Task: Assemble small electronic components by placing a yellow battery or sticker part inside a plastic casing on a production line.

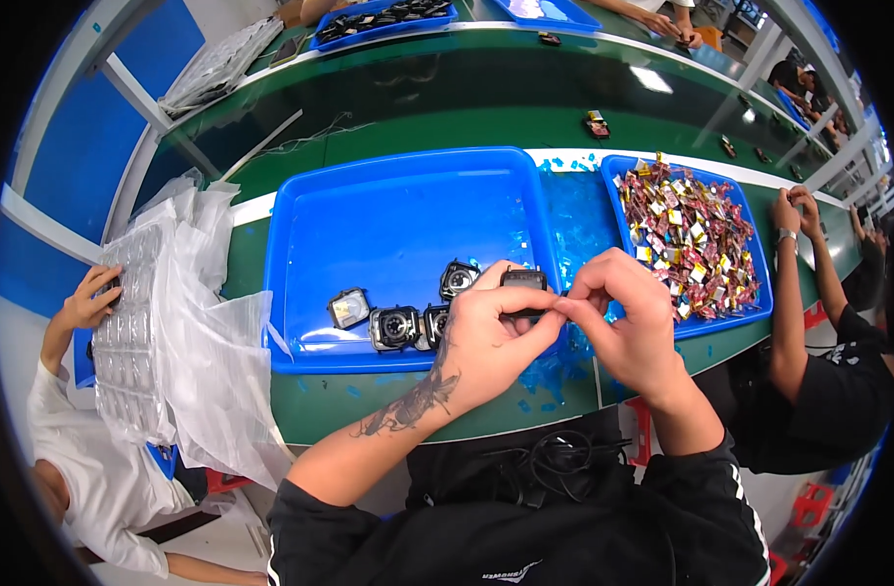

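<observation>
A small black square housing [523, 280], like a watch case, is held between the thumb and fingers of my left hand [494, 327]. My right hand [623, 311] is closed in a pinch at the right edge of that housing. Whatever its fingertips hold is hidden or too small to name. Both hands are above the front right part of a blue tray [408, 176]. Several similar housings lie in the tray left of my hands, among them a black one with a round centre [395, 328] and a pale, clear-looking one [349, 309].
A second blue tray [618, 190] at the right is heaped with small red, white and yellow parts [691, 234]. Blue scraps [574, 225] litter the green table between the trays. Clear plastic blister sheets [129, 332] stand at the left, gripped by a co-worker's hand [90, 301]. Another co-worker's hands [797, 210] are at the right.
</observation>
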Tool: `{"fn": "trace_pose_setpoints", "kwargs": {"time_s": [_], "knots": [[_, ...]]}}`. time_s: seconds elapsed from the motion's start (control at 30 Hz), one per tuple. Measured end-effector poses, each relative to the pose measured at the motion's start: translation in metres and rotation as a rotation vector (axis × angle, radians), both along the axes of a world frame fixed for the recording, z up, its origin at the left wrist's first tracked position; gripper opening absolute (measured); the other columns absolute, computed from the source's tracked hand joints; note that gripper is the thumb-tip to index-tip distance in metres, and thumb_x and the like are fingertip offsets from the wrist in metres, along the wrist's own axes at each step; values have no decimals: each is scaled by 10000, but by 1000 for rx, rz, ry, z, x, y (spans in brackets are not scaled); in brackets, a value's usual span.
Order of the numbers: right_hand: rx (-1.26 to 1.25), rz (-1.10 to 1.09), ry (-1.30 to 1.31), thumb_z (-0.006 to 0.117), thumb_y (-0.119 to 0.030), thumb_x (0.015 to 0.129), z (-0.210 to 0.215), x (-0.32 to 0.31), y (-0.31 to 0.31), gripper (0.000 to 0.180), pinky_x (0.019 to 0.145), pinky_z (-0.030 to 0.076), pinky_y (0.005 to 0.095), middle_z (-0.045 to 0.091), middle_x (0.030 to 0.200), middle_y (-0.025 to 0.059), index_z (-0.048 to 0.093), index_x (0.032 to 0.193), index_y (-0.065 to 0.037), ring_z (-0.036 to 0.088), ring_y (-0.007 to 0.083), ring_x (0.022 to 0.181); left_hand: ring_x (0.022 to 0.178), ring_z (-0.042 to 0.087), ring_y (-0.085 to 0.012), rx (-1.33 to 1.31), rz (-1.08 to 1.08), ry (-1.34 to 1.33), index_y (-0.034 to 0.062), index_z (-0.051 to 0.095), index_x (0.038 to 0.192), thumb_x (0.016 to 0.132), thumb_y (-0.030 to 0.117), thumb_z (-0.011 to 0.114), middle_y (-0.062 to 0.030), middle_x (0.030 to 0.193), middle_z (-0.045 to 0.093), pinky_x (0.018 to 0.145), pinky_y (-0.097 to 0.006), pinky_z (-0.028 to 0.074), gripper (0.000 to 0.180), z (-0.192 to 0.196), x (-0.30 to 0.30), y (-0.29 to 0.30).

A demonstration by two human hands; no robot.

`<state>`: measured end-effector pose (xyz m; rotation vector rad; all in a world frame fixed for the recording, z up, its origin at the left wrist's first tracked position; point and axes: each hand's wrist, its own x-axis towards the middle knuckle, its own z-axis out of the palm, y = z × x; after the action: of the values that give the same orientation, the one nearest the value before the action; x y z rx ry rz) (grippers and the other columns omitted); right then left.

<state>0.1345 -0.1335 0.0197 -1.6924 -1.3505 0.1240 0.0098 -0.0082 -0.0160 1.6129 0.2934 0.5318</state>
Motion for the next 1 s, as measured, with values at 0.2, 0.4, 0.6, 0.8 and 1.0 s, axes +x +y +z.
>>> {"fn": "trace_pose_setpoints", "kwargs": {"time_s": [0.2, 0.4, 0.6, 0.8, 1.0], "knots": [[-26, 25, -33, 726, 27, 776, 3, 2, -14, 161, 550, 454, 257, 593, 802, 75, 586, 850, 2, 576, 139, 626, 705, 574, -63, -104, -19, 54, -42, 714, 940, 819, 51, 710, -84, 980, 558, 572, -194, 464, 153, 6, 1, 1], [10, -53, 152, 700, 18, 804, -3, 5, -9, 138, 562, 455, 243, 621, 797, 57, 631, 919, -13, 590, 118, 666, 659, 561, -71, -103, -24, 15, -43, 714, 943, 813, 48, 721, -92, 986, 560, 571, -218, 459, 158, 0, 2, -2], [-36, 8, -16, 690, 32, 793, -6, 8, -7, 125, 555, 473, 283, 615, 802, 80, 612, 880, -13, 606, 187, 660, 665, 567, -71, -36, -60, 84, -35, 718, 944, 808, 44, 724, -89, 976, 567, 564, -225, 451, 157, 6, 0, -1], [67, 41, -411, 665, 59, 771, -7, 3, -11, 126, 571, 491, 342, 584, 781, 126, 591, 848, -9, 608, 286, 674, 690, 617, -81, -223, -58, 146, -43, 715, 938, 833, 56, 711, -77, 999, 574, 571, -225, 491, 144, 8, 1, 2], [-205, -186, -60, 623, 37, 825, -6, 26, -15, 415, 626, 490, 318, 642, 880, 114, 613, 1228, -58, 621, 217, 720, 679, 613, -92, -254, -137, 139, -54, 707, 997, 869, 71, 689, -116, 922, 680, 535, -205, 517, 180, 5, 3, 6]]}}
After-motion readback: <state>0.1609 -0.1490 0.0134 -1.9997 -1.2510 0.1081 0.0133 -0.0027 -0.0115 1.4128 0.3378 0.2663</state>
